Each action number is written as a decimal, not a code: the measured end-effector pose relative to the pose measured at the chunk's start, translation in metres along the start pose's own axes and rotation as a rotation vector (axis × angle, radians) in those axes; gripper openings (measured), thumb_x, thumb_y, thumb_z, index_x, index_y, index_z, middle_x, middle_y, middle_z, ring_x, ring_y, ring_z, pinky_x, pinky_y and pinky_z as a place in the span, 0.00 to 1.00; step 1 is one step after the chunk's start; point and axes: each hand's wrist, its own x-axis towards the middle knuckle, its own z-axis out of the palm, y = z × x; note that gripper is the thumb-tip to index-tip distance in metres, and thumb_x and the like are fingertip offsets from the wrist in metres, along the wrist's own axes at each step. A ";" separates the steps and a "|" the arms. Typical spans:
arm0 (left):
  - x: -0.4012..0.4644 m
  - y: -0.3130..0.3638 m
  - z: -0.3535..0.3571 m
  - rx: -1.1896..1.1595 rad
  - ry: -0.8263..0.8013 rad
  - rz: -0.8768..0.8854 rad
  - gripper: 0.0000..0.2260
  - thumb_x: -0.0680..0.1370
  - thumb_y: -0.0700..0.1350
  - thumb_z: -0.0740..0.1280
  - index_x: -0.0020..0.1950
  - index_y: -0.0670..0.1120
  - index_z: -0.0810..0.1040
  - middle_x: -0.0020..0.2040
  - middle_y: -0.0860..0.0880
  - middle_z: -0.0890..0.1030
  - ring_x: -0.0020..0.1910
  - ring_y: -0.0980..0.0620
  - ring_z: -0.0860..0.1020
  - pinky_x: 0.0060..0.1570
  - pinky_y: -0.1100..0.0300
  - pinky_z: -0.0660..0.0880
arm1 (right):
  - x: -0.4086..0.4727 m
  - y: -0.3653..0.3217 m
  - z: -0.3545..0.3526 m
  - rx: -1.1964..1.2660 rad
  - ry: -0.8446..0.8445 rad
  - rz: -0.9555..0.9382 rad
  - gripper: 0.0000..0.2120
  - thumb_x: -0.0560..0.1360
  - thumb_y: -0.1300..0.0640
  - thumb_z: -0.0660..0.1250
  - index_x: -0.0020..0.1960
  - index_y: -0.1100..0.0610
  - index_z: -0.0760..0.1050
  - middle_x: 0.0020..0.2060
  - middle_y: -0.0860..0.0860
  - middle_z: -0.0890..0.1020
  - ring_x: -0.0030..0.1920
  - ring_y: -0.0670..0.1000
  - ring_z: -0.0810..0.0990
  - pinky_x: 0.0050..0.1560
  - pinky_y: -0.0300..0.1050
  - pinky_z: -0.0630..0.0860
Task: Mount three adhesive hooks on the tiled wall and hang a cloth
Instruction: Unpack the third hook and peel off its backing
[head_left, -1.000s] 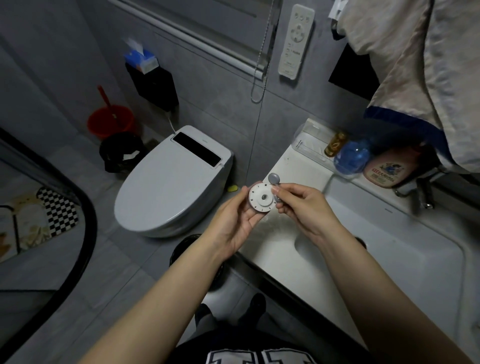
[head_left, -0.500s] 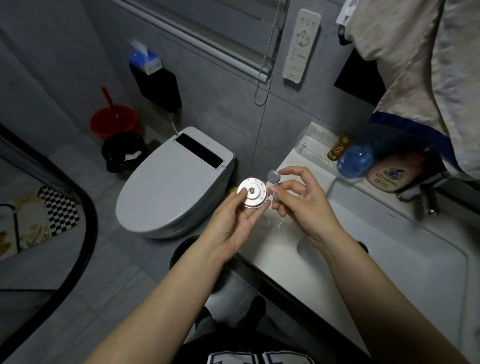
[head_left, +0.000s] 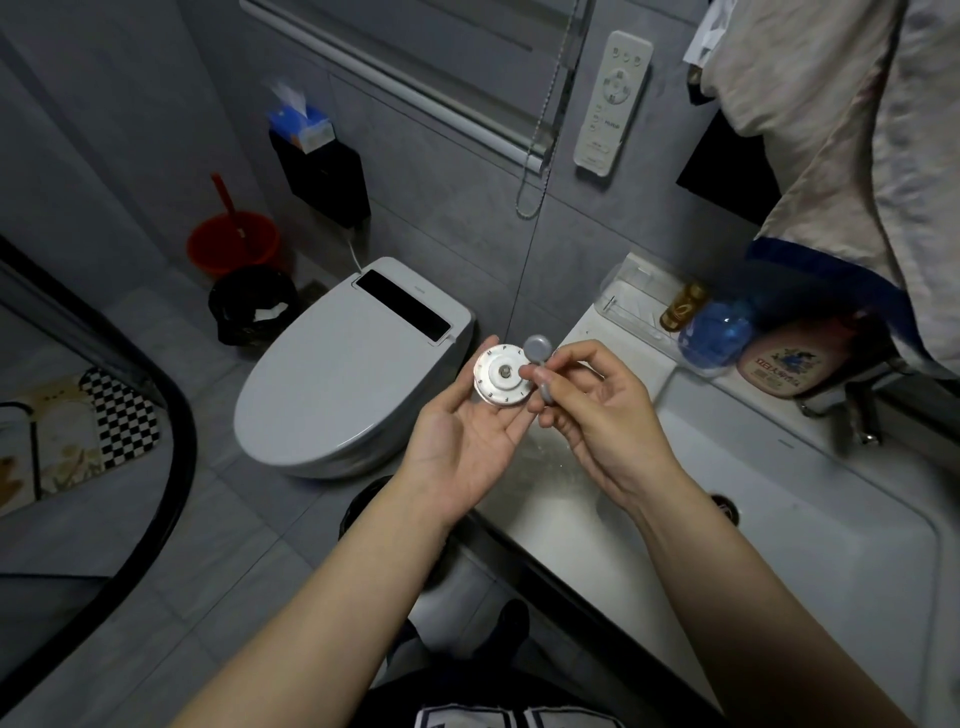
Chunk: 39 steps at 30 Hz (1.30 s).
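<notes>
Your two forearms reach forward from the bottom edge, meeting above the near corner of the white counter (head_left: 566, 525). Your left hand (head_left: 462, 441) lies palm up with its fingers lightly curled, cradling the round hook base (head_left: 501, 375) at the fingertips, its lettered face and central metal stud turned toward you. Your right hand (head_left: 597, 410) pinches the small grey hook piece (head_left: 537, 348) between thumb and forefinger, right beside the disc's rim and touching or nearly touching it; the other fingers are loosely curled. Beyond your hands sits the closed toilet (head_left: 337, 384), with a black bin (head_left: 252, 306) and a red bucket (head_left: 234, 241) behind it. The tiled wall (head_left: 457, 208) carries a white remote (head_left: 613, 104). A cloth (head_left: 831, 156) hangs at the upper right, above bottles at the back of the counter.
</notes>
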 end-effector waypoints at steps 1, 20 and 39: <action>-0.001 0.000 0.001 -0.022 -0.013 -0.007 0.19 0.83 0.42 0.60 0.74 0.47 0.71 0.64 0.39 0.79 0.55 0.40 0.81 0.48 0.50 0.78 | 0.000 0.000 0.001 0.011 0.000 0.005 0.05 0.74 0.70 0.68 0.46 0.62 0.74 0.45 0.64 0.82 0.34 0.49 0.81 0.36 0.37 0.79; -0.007 0.003 0.005 -0.033 0.013 -0.032 0.21 0.82 0.43 0.54 0.75 0.41 0.69 0.64 0.39 0.78 0.58 0.41 0.80 0.58 0.49 0.75 | 0.001 -0.006 0.001 0.116 -0.005 0.073 0.06 0.76 0.65 0.66 0.52 0.64 0.76 0.46 0.60 0.85 0.38 0.48 0.83 0.43 0.37 0.81; -0.007 0.001 0.007 0.081 0.027 0.061 0.18 0.80 0.47 0.65 0.67 0.39 0.72 0.72 0.36 0.70 0.71 0.39 0.72 0.66 0.48 0.73 | 0.003 0.002 -0.009 -0.372 0.222 -0.230 0.03 0.73 0.64 0.74 0.45 0.63 0.82 0.39 0.58 0.85 0.38 0.54 0.85 0.44 0.43 0.81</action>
